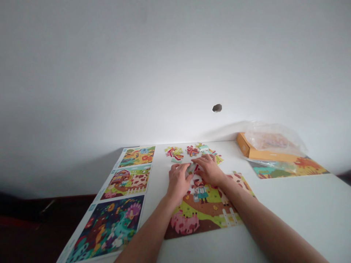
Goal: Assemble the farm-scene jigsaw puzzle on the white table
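- Single head-worn view, looking forward and down
- Faces the white surface (285, 204) and wall (175, 65) beyond
- Sits close above the left hand (178, 180) and right hand (210, 168)

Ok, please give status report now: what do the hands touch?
Left hand, right hand on puzzle piece. Part-built farm jigsaw below. Loose pieces ahead.

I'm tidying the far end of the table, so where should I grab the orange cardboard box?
Take the orange cardboard box by its left end and long front wall, coming from the near left. Those walls show clear of the clear plastic bag draped over its top, so your fingers probably won't catch the bag.
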Available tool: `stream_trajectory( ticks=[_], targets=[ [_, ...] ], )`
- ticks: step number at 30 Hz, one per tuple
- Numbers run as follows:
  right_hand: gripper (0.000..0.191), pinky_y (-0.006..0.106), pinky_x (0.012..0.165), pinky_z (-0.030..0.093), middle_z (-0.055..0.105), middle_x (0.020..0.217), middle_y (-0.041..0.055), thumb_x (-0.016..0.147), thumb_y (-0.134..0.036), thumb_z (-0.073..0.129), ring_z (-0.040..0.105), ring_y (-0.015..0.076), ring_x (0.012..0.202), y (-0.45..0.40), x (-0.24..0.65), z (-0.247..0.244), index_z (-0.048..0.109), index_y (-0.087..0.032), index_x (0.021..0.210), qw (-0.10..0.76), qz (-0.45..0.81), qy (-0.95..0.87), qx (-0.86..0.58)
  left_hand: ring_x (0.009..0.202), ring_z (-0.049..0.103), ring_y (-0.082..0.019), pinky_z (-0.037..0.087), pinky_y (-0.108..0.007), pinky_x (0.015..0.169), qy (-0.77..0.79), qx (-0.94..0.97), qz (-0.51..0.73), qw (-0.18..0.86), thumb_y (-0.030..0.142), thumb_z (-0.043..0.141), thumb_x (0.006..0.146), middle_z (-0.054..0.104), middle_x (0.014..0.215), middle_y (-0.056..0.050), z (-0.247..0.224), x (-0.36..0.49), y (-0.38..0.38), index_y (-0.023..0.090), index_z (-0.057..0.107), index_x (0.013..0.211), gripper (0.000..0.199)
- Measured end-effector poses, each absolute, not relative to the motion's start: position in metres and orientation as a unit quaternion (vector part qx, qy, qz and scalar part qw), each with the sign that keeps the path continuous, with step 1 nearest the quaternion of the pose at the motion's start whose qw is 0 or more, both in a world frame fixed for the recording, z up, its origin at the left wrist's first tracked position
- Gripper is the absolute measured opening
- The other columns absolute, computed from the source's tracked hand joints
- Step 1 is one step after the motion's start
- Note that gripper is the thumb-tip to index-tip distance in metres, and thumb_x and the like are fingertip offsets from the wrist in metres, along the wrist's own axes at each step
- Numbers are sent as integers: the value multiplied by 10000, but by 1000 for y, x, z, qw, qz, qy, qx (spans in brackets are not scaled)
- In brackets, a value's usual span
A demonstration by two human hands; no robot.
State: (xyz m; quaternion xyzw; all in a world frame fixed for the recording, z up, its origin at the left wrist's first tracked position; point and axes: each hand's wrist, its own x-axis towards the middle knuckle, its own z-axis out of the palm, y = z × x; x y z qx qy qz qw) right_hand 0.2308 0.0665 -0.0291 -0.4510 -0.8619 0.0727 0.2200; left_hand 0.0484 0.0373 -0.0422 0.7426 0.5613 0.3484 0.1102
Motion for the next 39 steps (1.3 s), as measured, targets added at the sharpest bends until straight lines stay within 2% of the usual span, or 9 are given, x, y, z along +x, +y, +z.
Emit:
stream_trajectory(
  ticks=[4, 7, 11, 13, 16, 25, 31, 35, 39],
  targets=[
    [563, 468, 1023, 215, 601, 1187, 79, 771, -202, 643, 442, 279, 1102, 64, 230, -25, 514, -248, 1317, 228, 69, -862, -447, 1093, 512, -284, 393, -441, 982, 548, 743, 364, 125, 103, 685, 701, 668, 1157, -63, -41, 48, 37, 245, 639, 1170, 492],
    [540, 438, 998, 247, 590, 1139, 82, 774, -236, 672, 451, 267, 1073, 64, 231, -25, 537, -245, 1297, 249, 70, -858, -444, 1029, 557, -266, 424, -417, 944, 556, 724, 381, 149, 116, 662, 715, 690, 1061, -67, -40, 47, 40, 240, 669, 1135, 439],
    [191, 392, 927, 287, 624, 992, 44, 874, -341, 615, 488, 224, 987, 68, 234, -29, 677, -261, 1036, 300, 93, -836, -450, 856, 620, -213, 473, -358, 834, 557, 662, 440, 241, 202, 607, 789, 717, 932, -56, -40, 40, 47, 240, 717, 1030, 268],
    [196, 379, 885, 295, 635, 952, 38, 913, -390, 563, 499, 211, 954, 71, 235, -31, 698, -248, 899, 325, 101, -817, -465, 876, 635, -208, 478, -343, 832, 546, 620, 490, 279, 249, 604, 801, 721, 1011, -59, -39, 38, 49, 231, 721, 1024, 252],
    [272, 374, 857, 294, 640, 939, 39, 919, -446, 545, 501, 209, 942, 73, 236, -34, 702, -244, 829, 348, 101, -800, -477, 886, 648, -201, 485, -321, 819, 536, 591, 521, 305, 295, 614, 804, 721, 1055, -56, -38, 36, 51, 224, 720, 1042, 269],
    [245, 368, 866, 301, 621, 941, 36, 929, -407, 540, 489, 204, 947, 71, 235, -32, 685, -238, 826, 348, 88, -799, -482, 905, 640, -198, 487, -341, 854, 538, 596, 514, 302, 290, 608, 815, 715, 1031, -68, -45, 36, 52, 227, 698, 1100, 305],
    [168, 406, 871, 306, 609, 934, 63, 895, -349, 574, 473, 241, 959, 74, 236, -36, 692, -242, 841, 330, 32, -735, -592, 992, 594, -212, 442, -386, 935, 556, 668, 460, 181, 148, 556, 810, 684, 1034, -54, -48, 36, 52, 237, 675, 1102, 328],
    [177, 451, 897, 301, 612, 1069, 98, 882, -263, 545, 472, 275, 1020, 74, 237, -35, 683, -252, 993, 332, -20, -710, -621, 1093, 550, -242, 377, -423, 1005, 531, 739, 394, 132, 104, 535, 807, 671, 1153, -49, -44, 40, 47, 247, 699, 1055, 330],
    [299, 503, 968, 271, 542, 1327, 85, 889, -255, 531, 404, 311, 1206, 69, 234, -30, 615, -276, 1175, 286, -25, -771, -569, 1208, 434, -315, 340, -491, 1006, 529, 779, 321, 105, 165, 566, 811, 610, 1292, -16, -43, 45, 40, 311, 652, 1175, 402]
  ],
)
